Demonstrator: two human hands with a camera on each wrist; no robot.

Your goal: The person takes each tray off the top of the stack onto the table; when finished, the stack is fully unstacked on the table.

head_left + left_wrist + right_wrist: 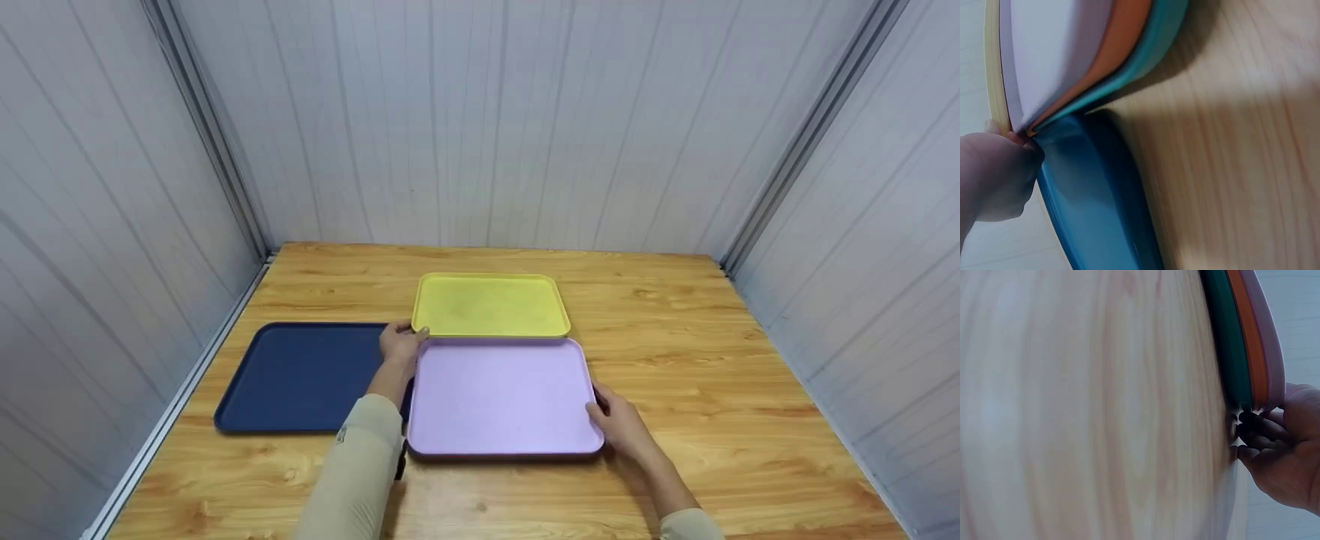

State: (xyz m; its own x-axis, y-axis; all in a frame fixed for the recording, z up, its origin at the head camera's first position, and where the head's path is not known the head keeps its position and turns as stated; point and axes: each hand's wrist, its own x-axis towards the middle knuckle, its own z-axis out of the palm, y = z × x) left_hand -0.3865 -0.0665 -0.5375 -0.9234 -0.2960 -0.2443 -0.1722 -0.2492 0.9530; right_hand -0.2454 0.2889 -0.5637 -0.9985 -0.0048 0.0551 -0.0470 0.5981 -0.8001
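Left grip [400,345] pinches a yellow tray [491,304], right grip [621,421] a round-cornered lilac, orange and teal tray stack [504,397].

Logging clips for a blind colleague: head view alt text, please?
A person's right grip holds the right edge of a lilac tray; the left grip is at its far left corner. A yellow tray lies just beyond, a navy tray to the left, on a wooden table.

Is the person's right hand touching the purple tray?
Touching: in the head view, the right hand lays its thumb on the edge of the purple tray.
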